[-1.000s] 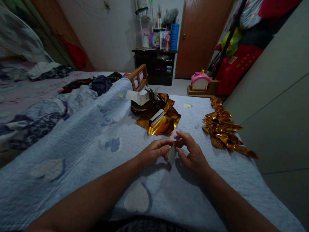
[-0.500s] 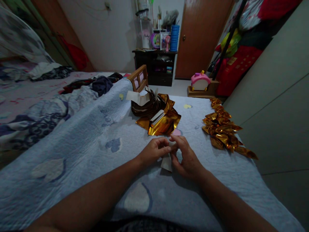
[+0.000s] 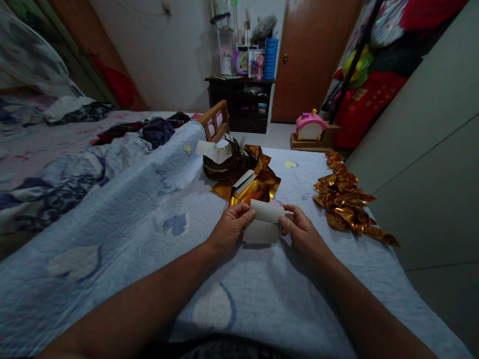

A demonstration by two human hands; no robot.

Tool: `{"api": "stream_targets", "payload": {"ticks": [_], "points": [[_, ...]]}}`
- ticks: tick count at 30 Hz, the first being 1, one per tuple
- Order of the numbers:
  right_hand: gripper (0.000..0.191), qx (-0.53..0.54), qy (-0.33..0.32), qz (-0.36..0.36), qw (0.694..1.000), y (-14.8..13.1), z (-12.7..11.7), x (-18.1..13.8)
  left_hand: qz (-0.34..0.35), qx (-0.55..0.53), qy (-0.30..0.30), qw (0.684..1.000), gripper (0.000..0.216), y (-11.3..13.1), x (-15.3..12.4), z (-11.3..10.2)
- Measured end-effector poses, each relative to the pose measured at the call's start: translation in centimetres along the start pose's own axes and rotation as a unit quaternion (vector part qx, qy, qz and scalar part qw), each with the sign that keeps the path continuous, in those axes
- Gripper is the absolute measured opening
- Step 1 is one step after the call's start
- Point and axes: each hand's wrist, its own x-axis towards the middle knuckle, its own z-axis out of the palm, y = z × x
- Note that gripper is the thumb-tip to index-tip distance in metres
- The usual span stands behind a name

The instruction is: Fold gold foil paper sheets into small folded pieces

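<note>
A pale sheet of paper [image 3: 262, 232], its far part curled or folded over, is stretched between my two hands above the bed. My left hand [image 3: 232, 224] pinches its left edge between thumb and fingers. At the right edge, my right hand [image 3: 299, 227] grips it the same way. Just beyond the paper lies a gold foil sheet [image 3: 262, 187] with a small white folded stack [image 3: 244, 181] on top. Behind that sits a round, dark brown bundle of papers [image 3: 226, 167] with pale sheets sticking up.
A row of folded gold foil pieces [image 3: 344, 204] runs along the right side of the light blue quilt [image 3: 149, 279]. Past the bed's far end stand a wooden rail [image 3: 217, 122], a dark cabinet [image 3: 243, 104] and a pink toy [image 3: 310, 126]. A pale panel [image 3: 430, 149] rises at right.
My hands have moved apart, from close together to either side of the paper. The paper, mostly hidden before, now shows as a wide sheet between them.
</note>
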Motion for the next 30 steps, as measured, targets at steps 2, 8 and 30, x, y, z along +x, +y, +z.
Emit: {"api": "stream_targets", "payload": {"ticks": [2,8,30], "points": [[0.033,0.062,-0.047,0.050,0.996,-0.35,-0.09,0.08,0.007,0.018,0.007,1.000,0.038,0.01,-0.01,-0.05],[0.035,0.138,-0.054,0.076,0.986,-0.96,0.43,0.00,0.018,0.066,-0.002,0.998,0.037,0.46,-0.49,0.42],[0.053,0.134,-0.053,-0.032,0.989,-0.79,0.46,-0.54,-0.040,-0.026,-0.029,0.998,0.047,0.21,-0.04,-0.13]]}}
